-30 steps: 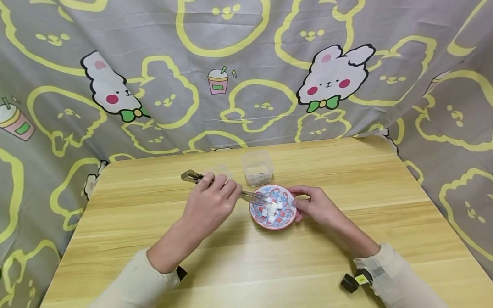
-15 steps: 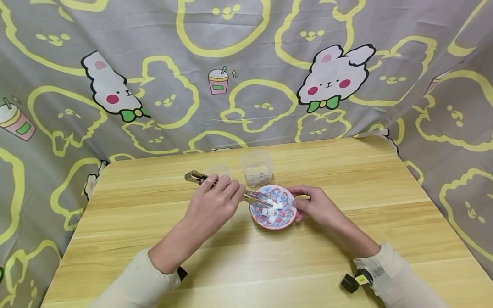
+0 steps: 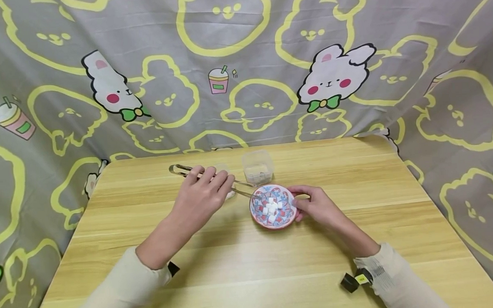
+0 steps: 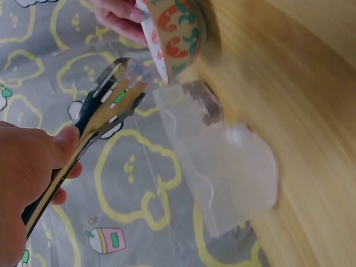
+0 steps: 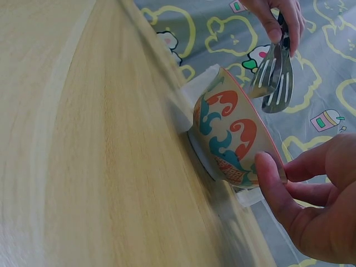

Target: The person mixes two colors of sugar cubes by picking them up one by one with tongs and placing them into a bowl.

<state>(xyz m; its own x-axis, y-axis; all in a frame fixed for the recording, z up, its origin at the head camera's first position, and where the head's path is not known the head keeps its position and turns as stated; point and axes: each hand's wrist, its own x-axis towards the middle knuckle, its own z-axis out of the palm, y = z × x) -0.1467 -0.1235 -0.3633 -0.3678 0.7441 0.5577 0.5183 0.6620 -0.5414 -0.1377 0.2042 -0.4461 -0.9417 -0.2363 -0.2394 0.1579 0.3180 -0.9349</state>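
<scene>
My left hand (image 3: 202, 192) grips a pair of metal tongs (image 4: 105, 105) with slotted ends. In the head view the tongs' arms stand apart, their tips over the left rim of a patterned bowl (image 3: 255, 213). No cube shows between them. Several small white cubes (image 3: 272, 209) lie together in the bowl's bottom. My right hand (image 3: 319, 207) pinches the bowl's right rim, thumb on the outer wall in the right wrist view. Red and teal swirls decorate the bowl's outside (image 5: 228, 133), which stands on the wooden table (image 3: 301, 271).
Behind the bowl is a clear plastic box (image 3: 258, 168) with something dark low inside. A second clear box (image 4: 228, 172) stands beside it, partly hidden by my left hand in the head view; whitish contents show there. A patterned grey curtain (image 3: 266, 47) hangs behind the table.
The tongs have drawn back from the cubes toward the left rim, and their arms have spread apart. My left hand has shifted left. My right hand and the bowl stay put.
</scene>
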